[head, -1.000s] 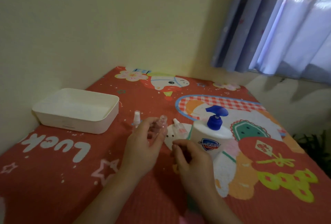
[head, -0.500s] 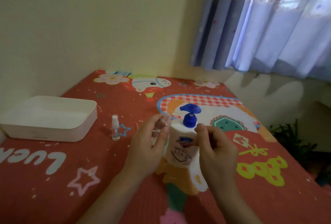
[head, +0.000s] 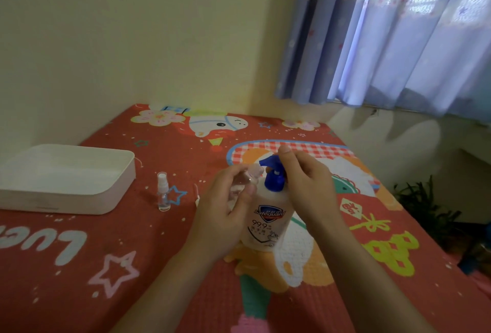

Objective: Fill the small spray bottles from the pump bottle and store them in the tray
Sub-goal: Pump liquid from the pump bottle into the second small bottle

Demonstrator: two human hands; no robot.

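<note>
A white pump bottle [head: 267, 219] with a blue pump head [head: 273, 173] stands on the red cloth in the middle. My left hand [head: 225, 210] holds a small clear spray bottle [head: 248, 175] with its mouth right under the pump's spout. My right hand [head: 305, 183] rests over the pump head from the right, its fingers on top of it. A second small spray bottle [head: 162, 191] with a white sprayer stands upright to the left. Further left sits the white tray [head: 117, 189], with nothing visible inside.
The red patterned cloth [head: 106, 266] covers the table up to the yellow wall behind. A blue curtain [head: 398, 34] hangs at the upper right. A dark plant [head: 425, 207] stands beyond the table's right edge. Something small and white [head: 197, 201] peeks out left of my left hand.
My right hand has risen from beside the pump bottle's neck onto the pump head. My left hand has brought the small bottle's mouth closer under the spout.
</note>
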